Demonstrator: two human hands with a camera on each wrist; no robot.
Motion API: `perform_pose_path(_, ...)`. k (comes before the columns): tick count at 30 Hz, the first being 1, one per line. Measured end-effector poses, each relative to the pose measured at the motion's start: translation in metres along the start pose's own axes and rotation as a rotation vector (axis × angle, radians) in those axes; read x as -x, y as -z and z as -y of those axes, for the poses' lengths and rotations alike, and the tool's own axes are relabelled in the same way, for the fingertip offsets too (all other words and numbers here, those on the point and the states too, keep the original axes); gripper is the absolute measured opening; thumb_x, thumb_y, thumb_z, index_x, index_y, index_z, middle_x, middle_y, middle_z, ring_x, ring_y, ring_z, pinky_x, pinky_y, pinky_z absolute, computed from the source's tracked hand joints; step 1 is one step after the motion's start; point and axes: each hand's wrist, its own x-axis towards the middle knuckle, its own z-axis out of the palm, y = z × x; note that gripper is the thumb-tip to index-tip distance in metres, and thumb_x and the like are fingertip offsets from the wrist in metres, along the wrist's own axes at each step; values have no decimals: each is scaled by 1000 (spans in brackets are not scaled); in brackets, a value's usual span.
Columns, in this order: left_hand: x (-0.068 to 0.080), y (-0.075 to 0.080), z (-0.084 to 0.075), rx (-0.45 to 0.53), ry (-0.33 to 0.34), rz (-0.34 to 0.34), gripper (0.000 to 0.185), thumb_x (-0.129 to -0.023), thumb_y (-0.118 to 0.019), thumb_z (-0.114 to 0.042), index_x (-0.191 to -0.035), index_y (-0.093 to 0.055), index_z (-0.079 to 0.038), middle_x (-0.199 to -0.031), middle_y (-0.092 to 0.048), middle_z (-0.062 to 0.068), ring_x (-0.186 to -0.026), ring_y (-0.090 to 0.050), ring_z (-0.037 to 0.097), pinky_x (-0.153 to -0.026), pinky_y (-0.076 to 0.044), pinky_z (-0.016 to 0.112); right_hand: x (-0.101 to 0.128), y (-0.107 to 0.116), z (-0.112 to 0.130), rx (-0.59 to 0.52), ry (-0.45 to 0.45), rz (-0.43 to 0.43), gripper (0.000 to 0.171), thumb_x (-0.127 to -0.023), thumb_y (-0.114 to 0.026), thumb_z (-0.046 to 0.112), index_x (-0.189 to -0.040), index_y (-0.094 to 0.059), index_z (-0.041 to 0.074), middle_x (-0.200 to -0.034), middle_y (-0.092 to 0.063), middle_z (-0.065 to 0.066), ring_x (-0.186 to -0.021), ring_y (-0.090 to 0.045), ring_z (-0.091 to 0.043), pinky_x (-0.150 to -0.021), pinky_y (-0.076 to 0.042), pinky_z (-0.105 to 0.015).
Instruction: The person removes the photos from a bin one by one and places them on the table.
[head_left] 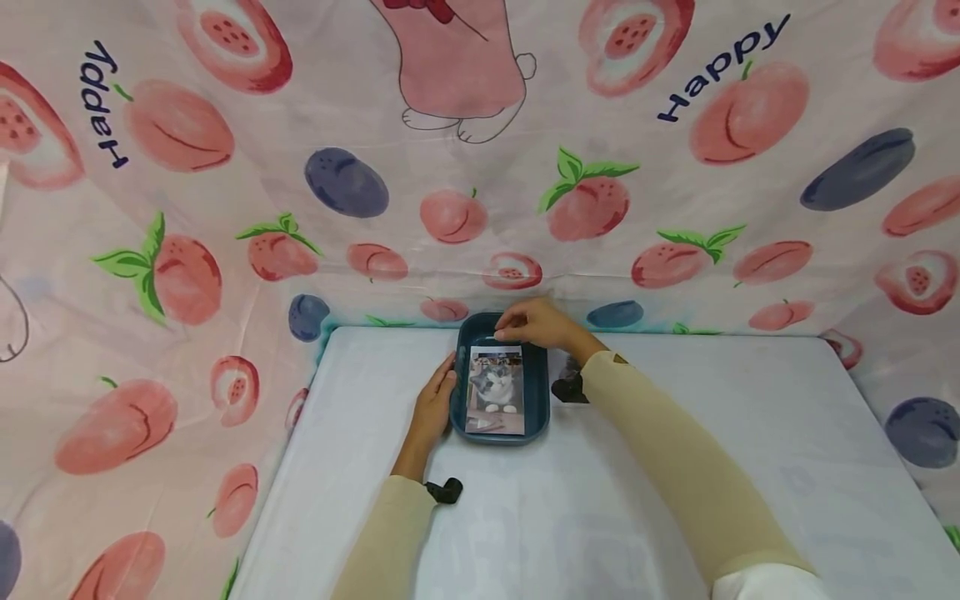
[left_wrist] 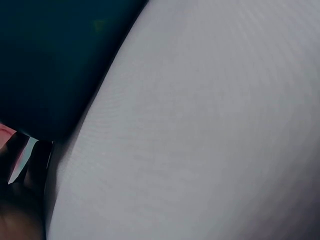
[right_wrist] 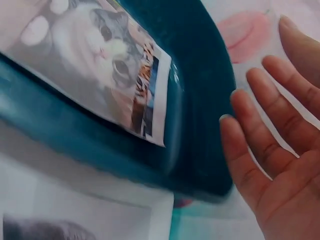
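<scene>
A dark teal tray point(head_left: 538, 392) with rounded corners stands toward the back of the table. Inside it lies a photo of a grey and white cat point(head_left: 495, 387), face up; the right wrist view shows this cat photo point(right_wrist: 95, 55) closer. My left hand point(head_left: 432, 404) rests along the tray's left side, its fingers up against the outer wall. In the left wrist view, dim fingers of the left hand point(left_wrist: 27, 175) meet the tray's edge point(left_wrist: 60, 75). Over the tray's far end is my right hand point(head_left: 543, 323), its fingers extended and holding nothing in the right wrist view.
A second photo with a white border point(right_wrist: 100, 215) lies beside the tray, partly hidden by it and the right arm. The white table point(head_left: 675, 467) ends at a fruit-printed cloth point(head_left: 510, 200) hanging close behind the tray. Small black cameras point(head_left: 446, 490) sit on the wrists.
</scene>
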Motion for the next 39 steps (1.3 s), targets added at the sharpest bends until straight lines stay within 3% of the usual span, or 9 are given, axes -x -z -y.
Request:
perform_pose_path(5,0,0,2,-2,-3,4,47,-104,-41,-61,-151,-43,-51,-161,-41,-12,-155,-31,19,-127,-24,52,-9,-15,4,77,-11,96,28,-95,-73,37,-112,-77,15,-106,-77,-2,-98,-70,-17,-93,-58,-38)
perform_pose_path(12,0,1,2,-21,-18,1,46,-106,-40,-58,-151,-43,-50,-161,-42,-11,-154,-32,20,-127,-25,51,-11,-32,8,72,-81,142,26,-95,-73,37,-108,-77,14,-101,-77,-2,-85,-69,-22,-73,-58,-29)
perform_pose_path(15,0,1,2,-26,-24,1,46,-106,-40,-57,-151,-43,-49,-161,-42,-10,-154,-32,20,-126,-25,51,-14,-38,5,97,-92,141,26,-95,-72,37,-108,-77,15,-101,-76,-2,-83,-66,-15,-73,-57,-28)
perform_pose_path(24,2,1,-1,1,-22,13,48,-106,-41,-56,-153,-42,-46,-162,-42,-7,-155,-30,23,-126,-24,53,-18,-49,0,137,-146,151,25,-95,-73,39,-105,-78,17,-104,-75,-1,-92,-64,-15,-86,-55,-30)
perform_pose_path(33,1,1,0,-13,-4,4,46,-106,-40,-58,-151,-43,-51,-161,-43,-11,-154,-32,20,-126,-26,52,-23,-56,-5,188,-175,180,28,-93,-74,41,-105,-78,16,-101,-74,0,-89,-62,-15,-81,-54,-28)
perform_pose_path(39,1,0,-1,1,-16,-9,45,-107,-43,-53,-151,-45,-46,-161,-44,-7,-154,-32,23,-126,-25,54,-22,-60,-2,190,-165,178,26,-92,-77,36,-105,-79,14,-101,-75,-1,-89,-63,-15,-82,-55,-29)
